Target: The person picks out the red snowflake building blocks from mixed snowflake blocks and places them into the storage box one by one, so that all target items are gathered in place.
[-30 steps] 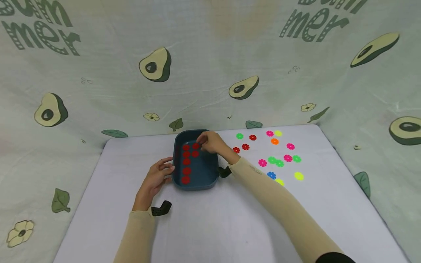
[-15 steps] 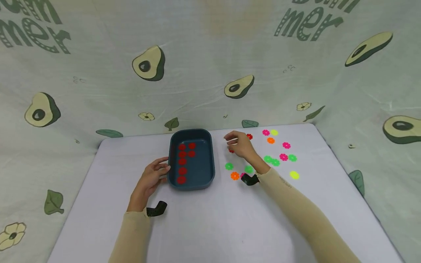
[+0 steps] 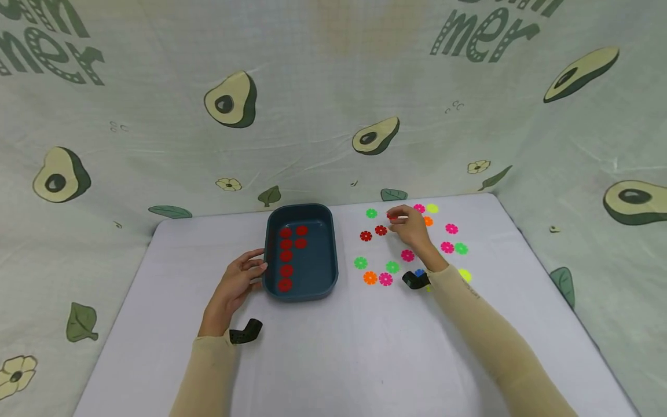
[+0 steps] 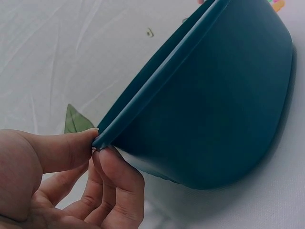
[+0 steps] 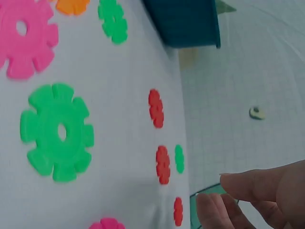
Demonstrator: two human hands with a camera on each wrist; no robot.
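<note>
My left hand (image 3: 241,284) pinches the rim of a dark blue plastic tray (image 3: 334,260) between thumb and fingers, plainly seen in the left wrist view. Inside the tray, several red flower-shaped discs (image 3: 286,255) lie in two columns on the left side. To the right, my right hand (image 3: 413,227) hovers over the table's back part, its thumb and fingers apart with nothing between them. A red disc (image 5: 178,211) lies just beyond its fingertips, partly covered by the hand in the head view. Two more red discs (image 3: 366,236) (image 3: 381,230) lie left of it.
Green discs (image 3: 392,267), pink discs (image 3: 407,255), orange discs (image 3: 370,278), yellow discs (image 3: 432,208) and a blue disc (image 3: 419,272) are scattered right of the tray. A printed cloth (image 3: 302,116) hangs behind the white table (image 3: 312,359).
My right hand has left the tray and moved right to the red discs on the table. The left hand stays at the tray's rim. The head view has shifted slightly.
</note>
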